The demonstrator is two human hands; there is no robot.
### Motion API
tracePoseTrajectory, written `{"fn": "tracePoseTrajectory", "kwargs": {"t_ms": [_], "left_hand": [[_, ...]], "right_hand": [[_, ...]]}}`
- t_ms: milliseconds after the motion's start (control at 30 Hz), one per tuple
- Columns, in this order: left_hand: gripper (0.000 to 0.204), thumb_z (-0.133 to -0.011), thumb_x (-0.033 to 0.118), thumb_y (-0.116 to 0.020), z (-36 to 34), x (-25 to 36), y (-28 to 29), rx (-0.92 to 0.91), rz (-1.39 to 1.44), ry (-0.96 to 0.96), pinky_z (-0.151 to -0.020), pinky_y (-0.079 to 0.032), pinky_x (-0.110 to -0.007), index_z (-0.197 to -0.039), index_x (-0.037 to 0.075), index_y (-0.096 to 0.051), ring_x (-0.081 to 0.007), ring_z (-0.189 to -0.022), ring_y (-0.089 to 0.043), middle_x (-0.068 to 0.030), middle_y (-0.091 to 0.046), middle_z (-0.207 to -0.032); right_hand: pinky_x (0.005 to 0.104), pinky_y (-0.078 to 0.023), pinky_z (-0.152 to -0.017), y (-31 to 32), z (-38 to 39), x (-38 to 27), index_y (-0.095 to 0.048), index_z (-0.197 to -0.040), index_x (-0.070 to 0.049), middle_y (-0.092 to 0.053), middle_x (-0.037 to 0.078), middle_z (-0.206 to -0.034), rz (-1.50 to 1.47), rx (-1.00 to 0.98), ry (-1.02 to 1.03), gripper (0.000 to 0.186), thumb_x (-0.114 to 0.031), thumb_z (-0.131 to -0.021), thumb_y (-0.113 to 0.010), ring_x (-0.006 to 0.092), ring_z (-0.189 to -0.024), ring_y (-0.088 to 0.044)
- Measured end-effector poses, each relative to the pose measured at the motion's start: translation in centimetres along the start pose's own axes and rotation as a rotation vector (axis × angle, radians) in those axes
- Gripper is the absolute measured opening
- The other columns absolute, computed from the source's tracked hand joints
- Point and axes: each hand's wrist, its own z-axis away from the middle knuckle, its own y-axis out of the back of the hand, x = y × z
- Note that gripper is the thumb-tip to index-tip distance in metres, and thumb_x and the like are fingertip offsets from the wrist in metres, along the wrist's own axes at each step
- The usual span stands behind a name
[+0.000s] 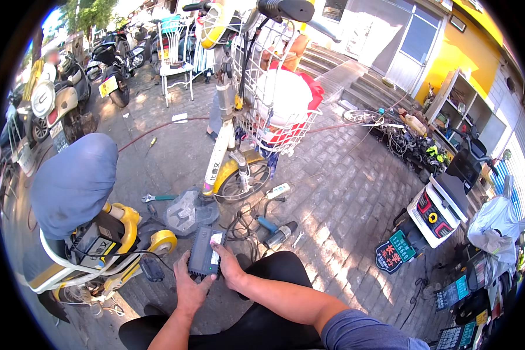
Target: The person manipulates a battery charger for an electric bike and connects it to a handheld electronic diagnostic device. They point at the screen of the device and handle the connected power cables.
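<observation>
A dark grey ribbed box [206,252], shaped like a battery charger, sits between my two hands above the ground, its pale label facing up. My left hand [193,286] grips its near left side, thumb along the near edge. My right hand [230,268] closes on its right side, fingers over the label. Just beyond lies a crumpled clear plastic bag [188,213]. Black cables [242,224] coil to the right of the box. To the left, an open bay on a yellow and white electric bike [122,224] shows a black battery [99,248].
A yellow-wheeled bike [221,157] with a loaded white basket [286,116] stands ahead. On the paving lie a wrench [157,198] and a cylindrical tool [281,233]. A white scooter [434,213] stands at right; a scrap heap [411,140] lies beyond. A white chair [175,67] stands far left.
</observation>
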Motion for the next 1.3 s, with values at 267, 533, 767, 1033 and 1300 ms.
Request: {"fn": "tracePoseTrajectory", "kwargs": {"t_ms": [267, 533, 767, 1033, 1300], "left_hand": [[0.101, -0.070, 0.020, -0.093, 1.8, -0.2, 0.8, 0.006, -0.040, 0.000, -0.120, -0.040, -0.047, -0.154, -0.004, -0.042, -0.0402, -0.136, -0.049, -0.0241, -0.047, -0.144], [0.101, -0.073, 0.031, -0.090, 2.0, 0.1, 1.3, 0.029, 0.086, -0.004, -0.123, -0.035, -0.045, -0.155, -0.006, -0.043, -0.0335, -0.143, -0.047, -0.0209, -0.048, -0.150], [0.091, -0.083, 0.028, -0.088, 2.0, -1.0, 3.9, 0.056, 0.174, -0.013, -0.106, -0.056, -0.045, -0.157, 0.001, -0.042, -0.0311, -0.138, -0.051, -0.0156, -0.044, -0.145], [0.089, -0.084, 0.022, -0.089, 1.5, 0.2, 3.9, -0.024, 0.172, 0.033, -0.110, -0.054, -0.047, -0.160, 0.008, -0.043, -0.0345, -0.139, -0.050, -0.0177, -0.044, -0.148], [0.046, -0.100, 0.019, -0.077, -0.3, -0.6, 5.9, 0.059, 0.455, 0.172, -0.104, -0.052, -0.035, -0.140, 0.002, -0.060, -0.0191, -0.120, -0.059, -0.0093, -0.061, -0.128]], "right_hand": [[0.0374, -0.055, -0.093, 0.8, 0.4, 1.5, -0.056, -0.138, 0.001, -0.071, 0.013, -0.120, 0.012, -0.042, -0.070, 0.058, -0.043, -0.102, -0.070, 0.0214, -0.106, -0.070], [0.0381, -0.055, -0.095, 0.0, 0.6, 2.2, -0.051, -0.141, 0.001, -0.069, 0.016, -0.124, 0.007, 0.048, 0.033, 0.061, -0.040, -0.102, -0.073, 0.0229, -0.109, -0.069], [0.0387, -0.054, -0.095, -4.9, 2.7, -0.3, -0.056, -0.139, -0.002, -0.069, 0.013, -0.122, -0.023, 0.020, -0.040, 0.047, -0.031, -0.104, -0.069, 0.0224, -0.108, -0.068], [0.0427, -0.054, -0.102, -3.5, 3.0, -1.0, -0.053, -0.143, -0.008, -0.067, 0.010, -0.129, -0.150, -0.105, -0.112, 0.044, -0.037, -0.109, -0.056, 0.0249, -0.118, -0.068], [0.0436, -0.048, -0.109, -4.2, 3.7, -3.4, -0.056, -0.145, -0.013, -0.065, 0.005, -0.135, -0.139, -0.028, -0.069, 0.046, -0.041, -0.109, -0.057, 0.0232, -0.127, -0.063]]}}
